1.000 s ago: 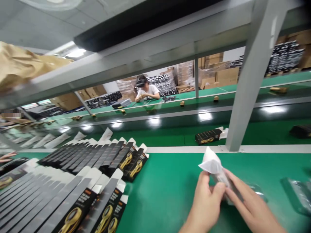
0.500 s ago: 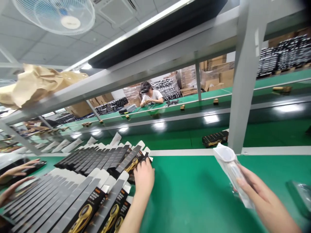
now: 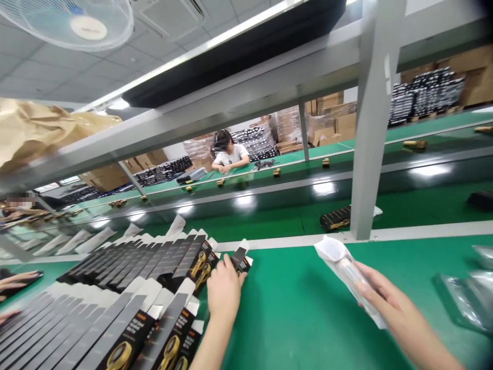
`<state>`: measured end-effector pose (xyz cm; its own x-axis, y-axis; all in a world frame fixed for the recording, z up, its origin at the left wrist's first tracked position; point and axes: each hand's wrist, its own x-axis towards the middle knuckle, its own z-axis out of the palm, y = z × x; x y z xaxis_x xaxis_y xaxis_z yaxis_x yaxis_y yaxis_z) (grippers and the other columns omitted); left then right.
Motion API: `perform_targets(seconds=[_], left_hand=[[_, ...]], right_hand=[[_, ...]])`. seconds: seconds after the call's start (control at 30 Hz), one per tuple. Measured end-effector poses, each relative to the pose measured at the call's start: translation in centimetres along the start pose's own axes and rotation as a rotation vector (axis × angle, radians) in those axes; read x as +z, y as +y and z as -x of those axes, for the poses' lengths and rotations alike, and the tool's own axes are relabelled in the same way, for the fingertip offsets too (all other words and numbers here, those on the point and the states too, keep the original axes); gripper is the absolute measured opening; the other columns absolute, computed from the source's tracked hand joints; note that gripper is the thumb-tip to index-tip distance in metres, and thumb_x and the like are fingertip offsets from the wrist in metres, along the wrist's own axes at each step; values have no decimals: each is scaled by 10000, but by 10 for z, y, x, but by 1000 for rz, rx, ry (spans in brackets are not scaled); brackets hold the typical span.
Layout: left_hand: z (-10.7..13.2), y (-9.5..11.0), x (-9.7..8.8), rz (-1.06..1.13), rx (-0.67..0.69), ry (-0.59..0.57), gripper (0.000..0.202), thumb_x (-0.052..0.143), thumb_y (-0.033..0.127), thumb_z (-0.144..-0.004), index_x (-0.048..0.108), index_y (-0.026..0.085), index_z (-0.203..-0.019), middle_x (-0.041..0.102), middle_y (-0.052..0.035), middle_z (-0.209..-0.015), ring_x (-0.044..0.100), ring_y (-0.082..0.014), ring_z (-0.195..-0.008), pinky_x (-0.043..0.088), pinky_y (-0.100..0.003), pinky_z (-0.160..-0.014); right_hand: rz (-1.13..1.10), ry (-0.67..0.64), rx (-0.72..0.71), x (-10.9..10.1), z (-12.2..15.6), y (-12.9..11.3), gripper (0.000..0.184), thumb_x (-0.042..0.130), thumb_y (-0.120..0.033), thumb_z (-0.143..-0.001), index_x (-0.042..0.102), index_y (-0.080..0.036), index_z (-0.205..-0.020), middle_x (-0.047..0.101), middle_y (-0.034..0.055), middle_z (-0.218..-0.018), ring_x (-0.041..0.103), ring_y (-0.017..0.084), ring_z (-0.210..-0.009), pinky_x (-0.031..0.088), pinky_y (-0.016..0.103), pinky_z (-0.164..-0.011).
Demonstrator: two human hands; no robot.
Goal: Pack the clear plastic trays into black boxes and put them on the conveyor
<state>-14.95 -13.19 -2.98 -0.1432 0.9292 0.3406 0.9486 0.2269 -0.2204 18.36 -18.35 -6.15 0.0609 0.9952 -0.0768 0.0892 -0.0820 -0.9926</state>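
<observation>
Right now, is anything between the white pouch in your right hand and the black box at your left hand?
Nothing visible: only green surface lies between the pouch in the right hand and the box at the left hand.

**Fig.** Factory packing floor, production-line type. Green conveyor belts [image 3: 292, 293] in parallel tiers on grey steel frames [image 3: 372, 128]. Black-and-gold retail cartons [image 3: 142, 329] in overlapping rows on nearest belt, i.e. batch work, not home or shop. Co-worker [image 3: 230, 155] seated at far side of line, w/ more workers' hands at left edge. Bkgd: brown cardboard boxes [image 3: 333, 121] & palletized black stock [image 3: 425, 92] along wall, warehouse-style. Overhead: tiled ceiling [image 3: 154, 41], strip light [image 3: 119, 104], mounted fan [image 3: 71, 23].
</observation>
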Motion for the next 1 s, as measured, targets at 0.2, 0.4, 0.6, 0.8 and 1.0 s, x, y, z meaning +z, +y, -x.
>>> perform_targets(seconds=[0.2, 0.4, 0.6, 0.8, 1.0], left_hand=[[32, 59, -28, 366, 348, -122, 425, 480, 479, -862, 507, 212, -1191, 590, -63, -1022, 605, -193, -863, 452, -261, -727], [53, 99, -43, 947, 416, -251, 442, 596, 473, -781, 547, 224, -1142, 620, -59, -1025, 616, -215, -899, 484, -277, -758], [58, 100, -27, 1003, 629, -100, 560, 553, 623, -745, 541, 225, -1140, 645, -79, -1031, 625, -227, -914, 508, -304, -787], [59, 103, -29, 928, 882, 202, 641, 479, 687, -725, 507, 193, -1132, 679, -72, -956, 656, -203, -829, 537, -303, -724], [64, 108, -43, 830, 1007, 277, 638, 467, 669, -753, 506, 150, -1122, 688, -92, -925, 654, -208, -784, 529, -326, -703]], right_hand=[[-196, -149, 58, -20, 17, -34, 410, 582, -470, -835, 592, -270, -1192, 622, 36, -1141, 590, 161, -827, 477, 194, -632], [-341, -283, 206, -56, 30, -44, 410, 627, -422, -816, 615, -222, -1174, 561, -4, -745, 449, 79, -559, 269, 166, -428], [-123, -406, 194, -79, 35, -49, 369, 617, -447, -803, 672, -208, -1078, 613, 22, -821, 448, 99, -588, 303, 191, -483], [140, -531, 192, -89, 31, -64, 353, 667, -437, -765, 685, -206, -1031, 643, 29, -911, 534, 155, -731, 370, 204, -579], [257, -451, 150, -61, 37, -55, 255, 617, -292, -770, 686, -196, -996, 675, 7, -834, 568, 154, -680, 384, 206, -560]])
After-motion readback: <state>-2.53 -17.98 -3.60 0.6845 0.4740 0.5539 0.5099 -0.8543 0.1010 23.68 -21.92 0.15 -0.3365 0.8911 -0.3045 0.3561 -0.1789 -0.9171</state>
